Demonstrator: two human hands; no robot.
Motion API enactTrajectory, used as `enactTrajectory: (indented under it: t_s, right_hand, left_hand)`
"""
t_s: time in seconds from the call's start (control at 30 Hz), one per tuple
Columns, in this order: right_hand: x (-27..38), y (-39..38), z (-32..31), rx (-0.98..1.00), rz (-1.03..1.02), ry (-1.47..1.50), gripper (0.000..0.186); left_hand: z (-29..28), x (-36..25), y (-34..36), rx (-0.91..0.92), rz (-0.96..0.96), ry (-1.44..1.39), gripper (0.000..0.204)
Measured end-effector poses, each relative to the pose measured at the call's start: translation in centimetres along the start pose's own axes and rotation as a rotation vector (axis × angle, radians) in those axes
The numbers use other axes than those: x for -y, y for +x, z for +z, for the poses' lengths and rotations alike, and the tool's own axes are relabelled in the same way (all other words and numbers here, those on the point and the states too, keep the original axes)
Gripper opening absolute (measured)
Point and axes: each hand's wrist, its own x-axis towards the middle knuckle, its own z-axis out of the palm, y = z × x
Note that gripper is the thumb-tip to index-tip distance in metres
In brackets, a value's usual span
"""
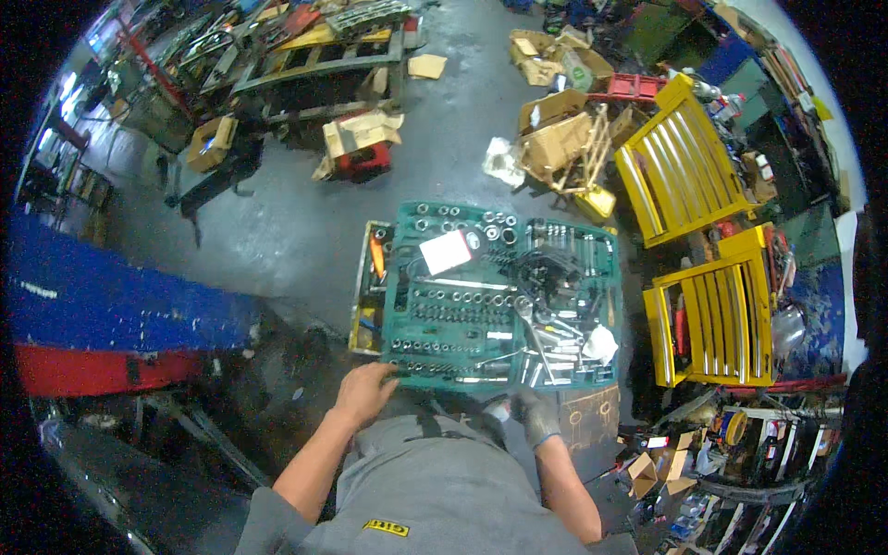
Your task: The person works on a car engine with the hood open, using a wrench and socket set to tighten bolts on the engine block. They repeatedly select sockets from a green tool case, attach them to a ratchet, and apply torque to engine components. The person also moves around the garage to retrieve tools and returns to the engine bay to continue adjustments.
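Observation:
A green tool-set tray (404, 268) lies in front of me, filled with rows of sockets (453, 298), bits and loose spanners (535, 333). My bare left hand (364, 392) is at the tray's near left corner, its loosely bent fingers by the edge and no tool visible in them. Close below the near right edge is my right hand (536, 421), in a grey glove. Its fingers are dark and blurred, so their grip is hidden. A small white box (446, 252) and a dark tool or case (552, 276) rest on the tray. Crumpled white paper (600, 344) sits at its right side.
Yellow tool cabinets (689, 166) stand at the right. Opened cardboard boxes (560, 143) lie on the floor ahead. A metal-framed bench (319, 79) stands far left, and a blue and red beam (111, 305) runs along my left. A brown carton (592, 416) is beside my right hand.

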Motion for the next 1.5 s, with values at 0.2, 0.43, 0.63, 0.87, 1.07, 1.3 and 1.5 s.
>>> enactTrajectory:
  t_s: [0.2, 0.43, 0.63, 0.87, 1.07, 1.3, 1.5]
  right_hand:
    - [3.2, 0.0, 3.4, -0.023, -0.099, -0.401, 0.053]
    - [4.0, -1.0, 4.1, 0.02, -0.306, -0.324, 0.051]
    - [-1.0, 0.3, 0.7, -0.008, -0.231, -0.193, 0.041]
    - [-2.9, -2.3, -4.8, -0.103, -0.254, -0.324, 0.048]
    - [-3.0, -2.7, -8.8, -0.141, -0.125, -0.196, 0.06]
    - [-3.7, -2.8, -15.1, -0.083, -0.245, -0.289, 0.056]
    - [-5.1, -1.2, -19.8, -0.145, -0.062, 0.061, 0.033]
  left_hand:
    - [0.3, -0.2, 1.0, -0.022, -0.029, -0.023, 0.034]
    - [0.1, -0.3, 1.5, 0.008, 0.027, -0.084, 0.032]
    - [0.8, -1.4, 2.8, 0.045, 0.117, -0.005, 0.032]
    - [2.8, -4.7, 4.5, 0.093, 0.269, 0.017, 0.03]
    - [5.6, -7.4, 5.0, 0.107, 0.332, 0.026, 0.029]
    - [9.2, -11.8, 4.4, 0.112, 0.391, 0.082, 0.031]
    - [11.8, -16.0, 3.2, 0.176, 0.297, 0.113, 0.035]
